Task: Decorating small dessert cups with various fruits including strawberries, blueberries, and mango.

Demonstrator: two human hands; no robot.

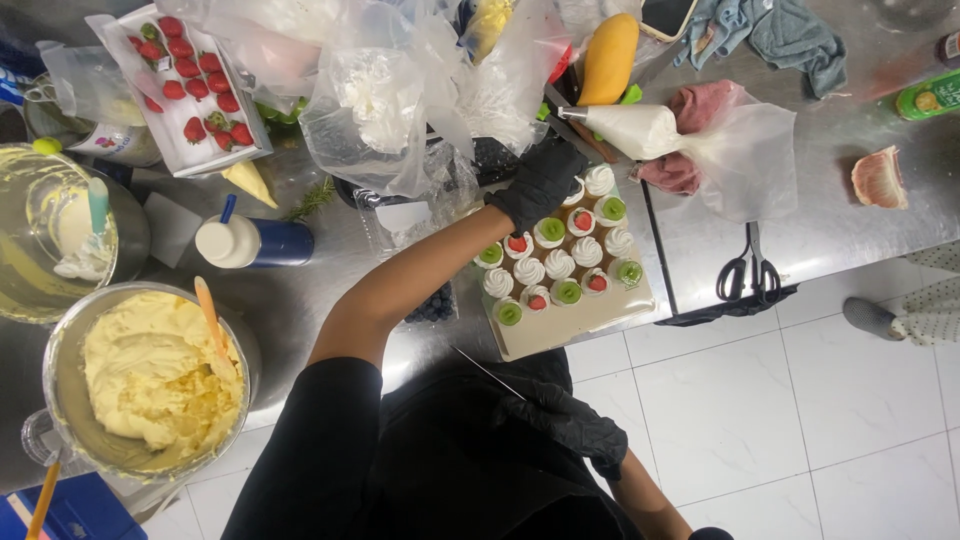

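Cake (pixel 560 325), square, topped with piped cream swirls, strawberry and kiwi slices, on steel counter (pixel 830 230) near the edge. Soft, fragile; best lifted from beneath, never by the top. Left hand (pixel 540 185), black-gloved, curled over the cake's far side, grasp unclear. Right hand (pixel 570 425), gloved, closed on a thin pointed tool (pixel 487 372). Far left: white tray of strawberries (pixel 190 75). Far right: green-labelled bottle (pixel 930 97). Filled piping bag (pixel 640 130) right of the left hand.

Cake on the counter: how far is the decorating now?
Done: cream swirls cover the cake; two rows carry kiwi slices and strawberry slices. In hand: the left hand is at the far row, and the right hand holds a thin blade. Left: the middle swirls are bare.
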